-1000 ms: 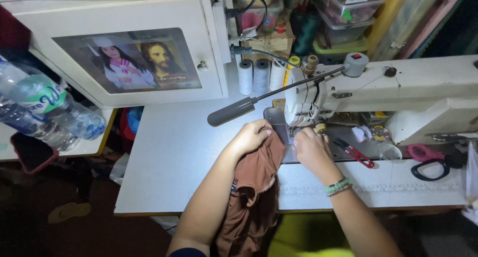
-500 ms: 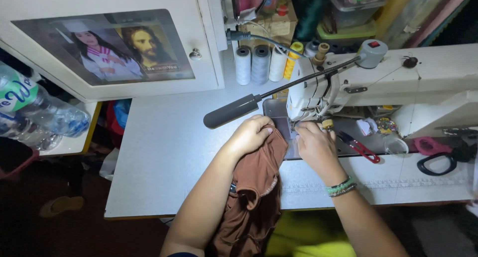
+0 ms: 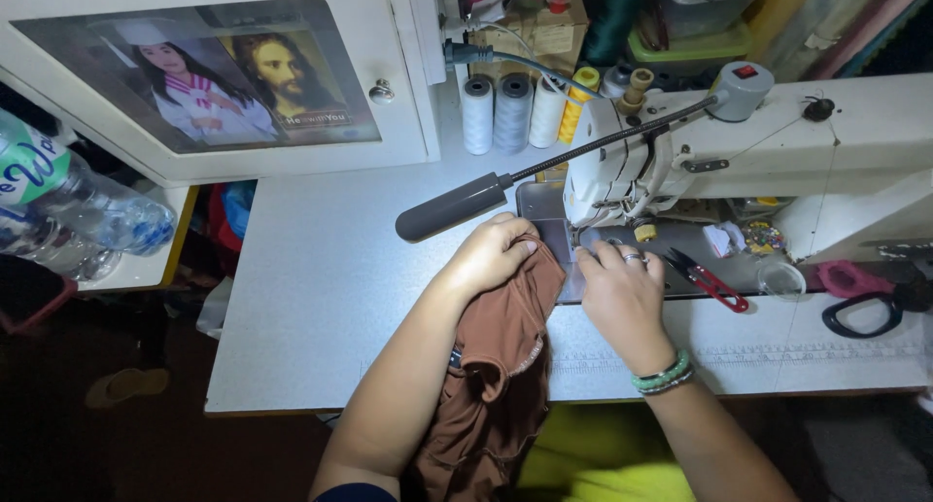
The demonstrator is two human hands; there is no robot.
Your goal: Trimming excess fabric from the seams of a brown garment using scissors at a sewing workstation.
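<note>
Left hand [image 3: 494, 257] curled, fingers gripping the top edge of brown cloth [image 3: 501, 366], pressing it on the white table [image 3: 321, 288] just left of the sewing machine [image 3: 739, 162] plate. Right hand [image 3: 622, 293] lies flat, fingers loosely spread, beside the cloth edge below the needle area. Cloth hangs over the table's front edge. Gooseneck lamp [image 3: 452, 207] just above left hand. Red snips [image 3: 708, 280] right of right hand. Thread spools [image 3: 510, 113] behind.

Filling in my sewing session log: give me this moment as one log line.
left hand: presses brown fabric | right hand: flat on fabric edge by needle | sewing machine: lamp on | red snips: idle
</note>
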